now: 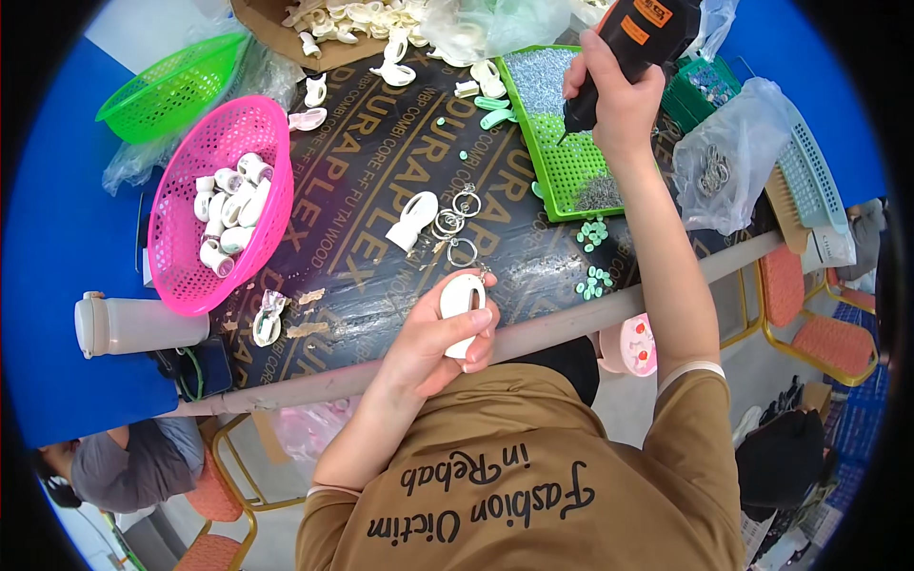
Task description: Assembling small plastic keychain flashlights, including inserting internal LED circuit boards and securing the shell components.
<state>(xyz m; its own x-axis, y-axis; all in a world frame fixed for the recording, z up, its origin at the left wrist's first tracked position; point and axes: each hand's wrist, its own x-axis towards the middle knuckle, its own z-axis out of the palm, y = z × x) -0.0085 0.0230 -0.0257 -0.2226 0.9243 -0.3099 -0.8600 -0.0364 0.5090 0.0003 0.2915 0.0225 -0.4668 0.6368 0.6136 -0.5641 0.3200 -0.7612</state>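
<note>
My left hand (419,344), near the table's front edge, is closed around a white plastic keychain casing (451,297) with an oval opening. A short chain at its top leads towards metal key rings (462,251) on the table. My right hand (625,109), raised at the back right, grips a black electric screwdriver (659,40) with orange labels. Its thin bit points down over the green perforated tray (545,157), clear of the casing. Small silvery screws (598,193) lie in the tray's near corner. Another white casing (413,219) rests beside the key rings.
At left stands a pink basket (164,228) of white parts, near a green basket (171,88) and a tumbler (143,325). A box (262,29) of white pieces sits at the back. Mint-green bits (592,284) lie near the front edge; a plastic bag (733,143) is at right.
</note>
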